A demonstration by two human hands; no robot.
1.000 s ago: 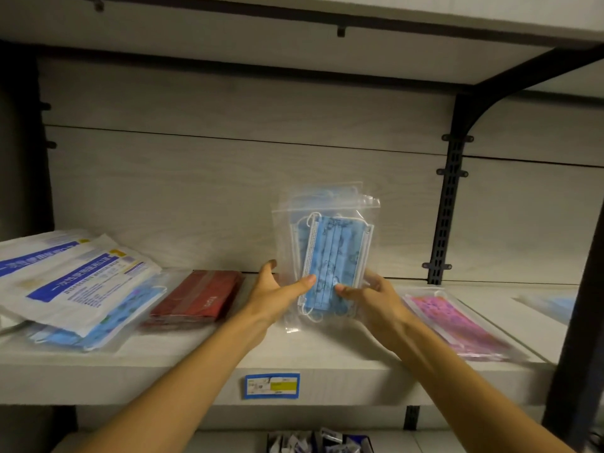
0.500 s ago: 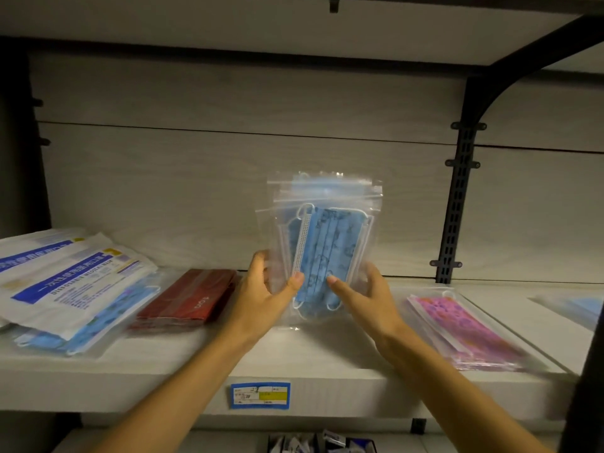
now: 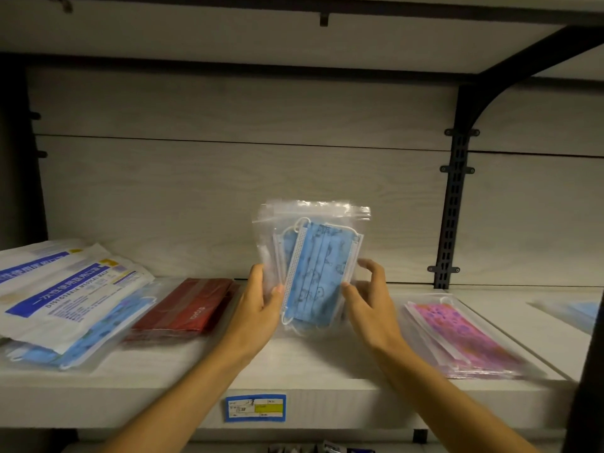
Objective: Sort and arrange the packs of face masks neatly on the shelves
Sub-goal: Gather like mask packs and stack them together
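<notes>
Holding a small stack of clear packs of blue masks (image 3: 312, 266) upright, the left hand (image 3: 258, 308) grips the stack's left edge with thumb in front, and the right hand (image 3: 369, 299) pinches its right edge. The stack hovers just above the middle of the shelf (image 3: 294, 358), in front of the back panel and not yet set down. Left of this stack a red pack (image 3: 192, 305) lies flat; further left, white-and-blue labelled packs (image 3: 62, 292) sit skewed on more blue packs. Right of the stack lies a pink pack (image 3: 457, 335), and beyond that another blue pack (image 3: 581, 312) at the frame edge. By my reckoning the sorting is partway: groups exist by colour, but the left pile looks untidy and the held stack needs placing.
</notes>
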